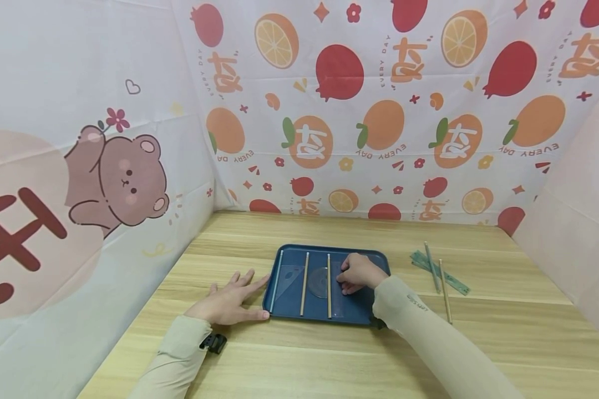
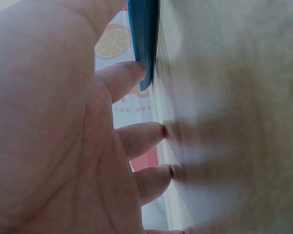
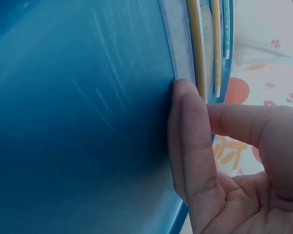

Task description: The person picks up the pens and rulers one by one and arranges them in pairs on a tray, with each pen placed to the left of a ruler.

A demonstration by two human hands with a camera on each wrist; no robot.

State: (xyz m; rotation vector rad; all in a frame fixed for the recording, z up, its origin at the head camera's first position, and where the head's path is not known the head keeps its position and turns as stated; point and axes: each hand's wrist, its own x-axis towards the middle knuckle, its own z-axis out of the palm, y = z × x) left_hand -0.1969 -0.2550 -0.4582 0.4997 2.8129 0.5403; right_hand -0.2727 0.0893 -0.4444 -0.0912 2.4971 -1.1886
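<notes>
A blue tray (image 1: 292, 317) lies on the table, with three pencils lengthwise in it: a pale green one (image 1: 277, 282) at the left, then two yellowish ones (image 1: 304, 284) (image 1: 329, 293). Between them are a clear set square (image 1: 288, 280) and a clear protractor (image 1: 317, 282). Right of the last pencil is a clear ruler (image 3: 179, 34). My right hand (image 1: 360, 271) pinches the ruler, fingers along one edge and thumb opposite, its tip partly hidden. With fingers spread, my left hand (image 1: 229, 302) rests on the table and touches the tray's left edge.
To the right of the tray, a teal pencil (image 1: 432, 269) lies across a green patterned strip (image 1: 454, 281), with a yellowish pencil (image 1: 446, 293) beside it. Fabric with fruit prints (image 1: 339, 133) hangs behind the wooden table (image 1: 289, 360), and a bear-printed sheet (image 1: 130, 177) hangs at left.
</notes>
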